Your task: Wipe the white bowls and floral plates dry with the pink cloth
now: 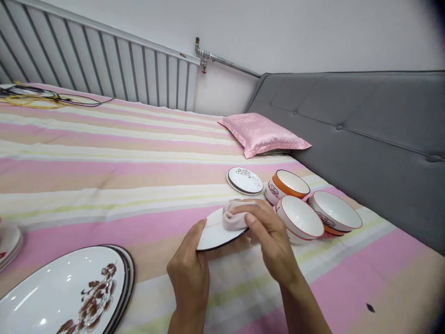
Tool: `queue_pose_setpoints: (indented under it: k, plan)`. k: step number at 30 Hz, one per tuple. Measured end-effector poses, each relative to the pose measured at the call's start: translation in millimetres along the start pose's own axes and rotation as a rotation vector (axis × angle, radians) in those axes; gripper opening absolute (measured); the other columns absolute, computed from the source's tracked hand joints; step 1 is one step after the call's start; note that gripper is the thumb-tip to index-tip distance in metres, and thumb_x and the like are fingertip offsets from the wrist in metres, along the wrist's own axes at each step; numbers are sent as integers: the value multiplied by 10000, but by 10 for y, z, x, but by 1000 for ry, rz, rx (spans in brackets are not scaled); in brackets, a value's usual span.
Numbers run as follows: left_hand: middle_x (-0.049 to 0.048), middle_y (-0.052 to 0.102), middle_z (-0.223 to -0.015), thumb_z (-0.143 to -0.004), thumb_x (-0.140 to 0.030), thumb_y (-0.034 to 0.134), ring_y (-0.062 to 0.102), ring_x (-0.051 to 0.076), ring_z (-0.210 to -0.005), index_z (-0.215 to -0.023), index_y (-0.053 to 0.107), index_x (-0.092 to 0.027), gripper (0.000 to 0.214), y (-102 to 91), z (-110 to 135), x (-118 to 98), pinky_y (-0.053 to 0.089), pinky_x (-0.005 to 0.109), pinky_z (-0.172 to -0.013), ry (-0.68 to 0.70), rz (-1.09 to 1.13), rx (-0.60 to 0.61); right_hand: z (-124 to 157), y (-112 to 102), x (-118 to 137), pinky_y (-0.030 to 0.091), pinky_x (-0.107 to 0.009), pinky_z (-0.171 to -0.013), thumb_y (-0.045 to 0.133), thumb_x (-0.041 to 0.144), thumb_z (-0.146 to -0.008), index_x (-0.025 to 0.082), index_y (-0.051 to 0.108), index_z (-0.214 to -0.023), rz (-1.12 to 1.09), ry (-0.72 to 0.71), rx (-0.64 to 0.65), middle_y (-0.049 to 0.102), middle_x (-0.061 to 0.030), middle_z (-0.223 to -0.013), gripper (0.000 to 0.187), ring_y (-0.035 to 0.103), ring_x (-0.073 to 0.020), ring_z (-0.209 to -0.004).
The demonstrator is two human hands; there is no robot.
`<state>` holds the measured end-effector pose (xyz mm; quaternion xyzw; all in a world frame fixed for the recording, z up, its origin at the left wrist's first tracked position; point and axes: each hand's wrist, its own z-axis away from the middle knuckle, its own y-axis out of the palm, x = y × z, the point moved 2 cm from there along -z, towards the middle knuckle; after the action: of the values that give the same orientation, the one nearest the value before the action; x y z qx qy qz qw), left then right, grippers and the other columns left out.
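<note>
A small white plate (pixel 216 233) with a dark rim is held tilted above the striped bedsheet. My left hand (pixel 190 265) grips its left edge. In my right hand (pixel 273 237) is a bunched pale pink cloth (pixel 235 217), pressed against the plate's upper face near its right side. The fingers of that hand partly hide the plate's right edge. Just beyond the hands lies a short stack of small plates (pixel 246 180) with a floral print. To their right stand stacked bowls (pixel 301 217) with red and orange rims.
A stack of large flowered oval plates (pixel 62 290) lies at the lower left, with more plates (pixel 9 243) at the left edge. Farther back are a pink pillow (pixel 262 133), a grey headboard (pixel 347 125), coiled cables (pixel 45 97) and a radiator (pixel 104 55).
</note>
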<state>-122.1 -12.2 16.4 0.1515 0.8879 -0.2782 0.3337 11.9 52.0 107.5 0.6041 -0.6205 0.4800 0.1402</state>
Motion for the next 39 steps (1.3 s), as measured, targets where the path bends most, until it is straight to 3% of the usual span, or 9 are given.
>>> queue_pose_setpoints:
  k: [7, 12, 15, 18, 24, 26, 30, 35, 39]
  plan:
    - [82, 728, -937, -788, -179, 505, 690, 216, -775, -1043, 648, -163, 293, -28, -9, 26, 527, 282, -637, -98, -130, -3, 153, 335, 356, 290, -406, -969, 489, 154, -829, 252, 641, -1026, 363, -208, 160, 609, -22, -1052, 267, 498, -199, -1015]
    - [33, 692, -614, -782, -241, 487, 629, 184, -508, -690, 633, -180, 183, -13, 41, 79, 485, 266, -471, -261, -63, -21, 249, 495, 404, 220, -426, -1028, 474, 206, -852, 222, 611, -1104, 447, -312, 168, 600, -37, -1130, 288, 472, -210, -1079]
    - [69, 733, -871, -783, -193, 498, 683, 218, -748, -879, 670, -176, 197, -29, 27, 54, 533, 304, -650, -164, -64, -86, 233, 462, 370, 230, -435, -1021, 475, 194, -853, 246, 614, -1111, 472, -266, 106, 604, -28, -1129, 297, 474, -214, -1083]
    - [78, 667, -1132, -797, -70, 452, 622, 221, -1031, -1109, 633, -198, 383, -52, -4, -5, 476, 337, -892, -34, 3, -108, 171, 330, 294, 267, -466, -999, 467, 189, -849, 271, 621, -1116, 453, -154, -36, 590, -47, -1155, 319, 453, -244, -1123]
    - [30, 645, -1174, -822, -54, 492, 581, 217, -1104, -1128, 639, -276, 406, -71, -33, -96, 437, 358, -969, 54, 197, -127, 46, -48, -41, 293, -450, -1038, 480, 301, -865, 280, 657, -1089, -52, 266, -117, 554, -32, -1261, 286, 417, -246, -1227]
    - [25, 640, -1179, -817, -61, 518, 581, 225, -1105, -1119, 642, -291, 400, -74, -37, -117, 443, 367, -968, 99, 251, -128, 20, -157, -191, 266, -454, -1059, 543, 332, -829, 262, 651, -1108, -243, 435, -86, 559, -39, -1273, 307, 410, -259, -1247]
    - [48, 609, -1224, -785, -4, 532, 548, 239, -1149, -1182, 596, -281, 488, -72, -57, -135, 445, 375, -977, 227, 256, 3, 11, -230, -501, 408, -451, -948, 585, 324, -807, 236, 582, -1203, -677, 770, 66, 646, -71, -1152, 405, 583, -263, -1066]
    - [45, 567, -1280, -779, 29, 503, 501, 236, -1200, -1202, 578, -293, 537, -52, -70, -116, 432, 378, -995, 329, 235, 65, 17, -96, -819, 509, -372, -807, 620, 294, -802, 175, 585, -1179, -953, 826, 194, 699, -84, -1013, 396, 664, -222, -879]
    - [26, 493, -1359, -793, -40, 532, 454, 241, -1242, -1198, 582, -311, 490, -15, -76, -122, 380, 396, -1036, 227, 303, 18, -3, 51, -905, 533, -361, -747, 631, 354, -800, 178, 551, -1202, -1030, 809, 115, 715, -75, -943, 446, 676, -220, -831]
